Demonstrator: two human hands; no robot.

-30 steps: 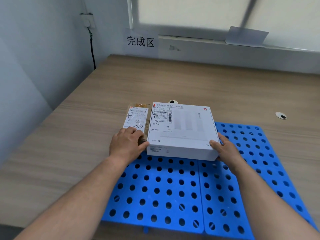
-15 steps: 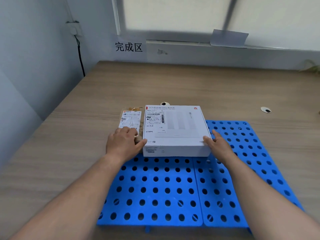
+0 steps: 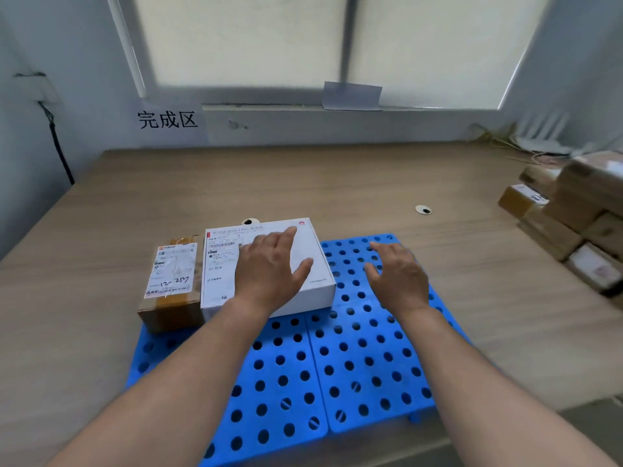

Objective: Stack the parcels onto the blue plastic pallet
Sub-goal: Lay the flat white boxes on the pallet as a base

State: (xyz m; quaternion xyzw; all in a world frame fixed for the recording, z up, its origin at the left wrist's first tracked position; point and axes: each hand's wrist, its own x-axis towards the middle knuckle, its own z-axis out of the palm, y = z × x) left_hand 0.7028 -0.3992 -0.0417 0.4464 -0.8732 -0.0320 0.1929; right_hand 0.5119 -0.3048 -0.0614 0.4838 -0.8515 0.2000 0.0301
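A blue plastic pallet (image 3: 354, 365) full of round holes lies on the wooden table. At its far left corner sits a small brown cardboard parcel (image 3: 172, 288) with a white label. A flat white box (image 3: 317, 264) lies flush against that parcel's right side. My left hand (image 3: 269, 267) hovers over the white box with fingers spread and holds nothing. My right hand (image 3: 397, 274) floats above the bare pallet to the right of the box, fingers relaxed and empty.
A pile of brown cardboard parcels (image 3: 573, 217) stands at the table's right edge. Two small round cable holes (image 3: 423, 209) mark the tabletop. A wall sign with black characters (image 3: 167, 119) hangs at the back, below a window.
Both hands let go of the white box's sides and lifted. The left now hovers over its top, the right over the pallet. The view swung right, showing the parcel pile.
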